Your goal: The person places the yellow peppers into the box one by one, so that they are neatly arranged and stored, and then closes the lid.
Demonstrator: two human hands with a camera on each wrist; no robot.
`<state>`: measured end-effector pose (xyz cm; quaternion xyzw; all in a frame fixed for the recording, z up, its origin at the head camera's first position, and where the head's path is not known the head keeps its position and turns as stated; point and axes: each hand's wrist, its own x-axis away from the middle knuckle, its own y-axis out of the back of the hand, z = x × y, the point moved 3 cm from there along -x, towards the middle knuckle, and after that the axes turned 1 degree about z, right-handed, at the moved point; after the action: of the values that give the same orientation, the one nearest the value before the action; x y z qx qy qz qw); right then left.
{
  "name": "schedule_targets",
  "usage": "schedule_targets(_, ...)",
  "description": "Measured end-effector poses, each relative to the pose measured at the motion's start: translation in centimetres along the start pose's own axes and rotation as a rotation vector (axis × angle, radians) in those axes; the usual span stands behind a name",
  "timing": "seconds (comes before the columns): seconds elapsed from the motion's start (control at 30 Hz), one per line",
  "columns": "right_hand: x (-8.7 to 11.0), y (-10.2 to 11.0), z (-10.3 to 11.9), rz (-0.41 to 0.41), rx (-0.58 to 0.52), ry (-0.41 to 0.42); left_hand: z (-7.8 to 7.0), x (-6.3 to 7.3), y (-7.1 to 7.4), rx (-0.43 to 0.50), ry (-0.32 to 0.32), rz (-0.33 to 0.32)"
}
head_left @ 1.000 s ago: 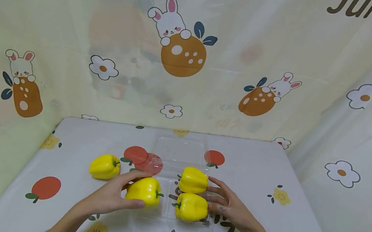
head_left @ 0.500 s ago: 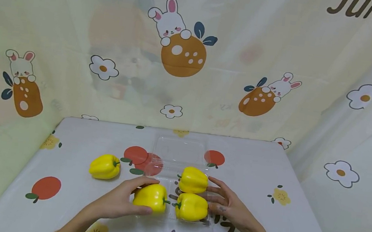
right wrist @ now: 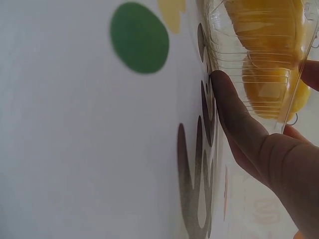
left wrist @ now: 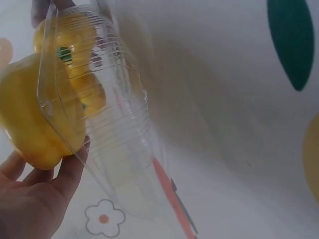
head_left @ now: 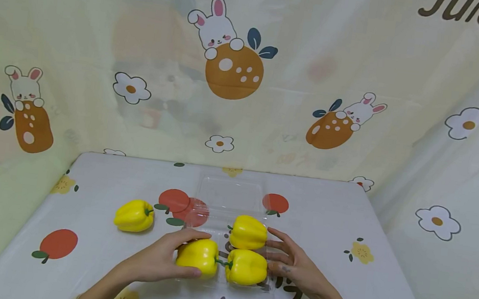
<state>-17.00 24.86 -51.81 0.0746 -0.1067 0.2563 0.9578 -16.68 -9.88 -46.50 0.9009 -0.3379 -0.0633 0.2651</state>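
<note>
My left hand [head_left: 162, 259] holds a yellow bell pepper [head_left: 198, 258], thumb in front and fingers behind, at the front left of a clear plastic clamshell box [left wrist: 112, 164]. Its stem points right and meets the stem of the front right yellow pepper [head_left: 247, 268]. Behind that one sits another yellow pepper [head_left: 248, 233], also in the right half of the box. With fingers extended and apart, my right hand [head_left: 299, 265] touches the box's right side. In the right wrist view, the thumb [right wrist: 239, 112] lies low along the clear wall.
One more yellow bell pepper [head_left: 134, 216] lies on the tablecloth left of the box. The clear lid [head_left: 232, 193] is folded back flat behind the base. Patterned curtains [head_left: 158, 125] stand around the table's back and sides.
The left hand has moved right and slightly toward the front with its bell pepper, until the stem reaches the front right pepper. The right hand stays in place.
</note>
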Motion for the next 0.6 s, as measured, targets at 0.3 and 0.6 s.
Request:
schedule_targets(0.3, -0.04, 0.03, 0.04, 0.009, -0.003, 0.006, 0.60, -0.58, -0.34, -0.055, 0.003, -0.013)
schedule_targets(0.6, -0.02, 0.02, 0.09, 0.006, 0.006, 0.006, 0.50, -0.96, -0.80, -0.096, 0.021, 0.014)
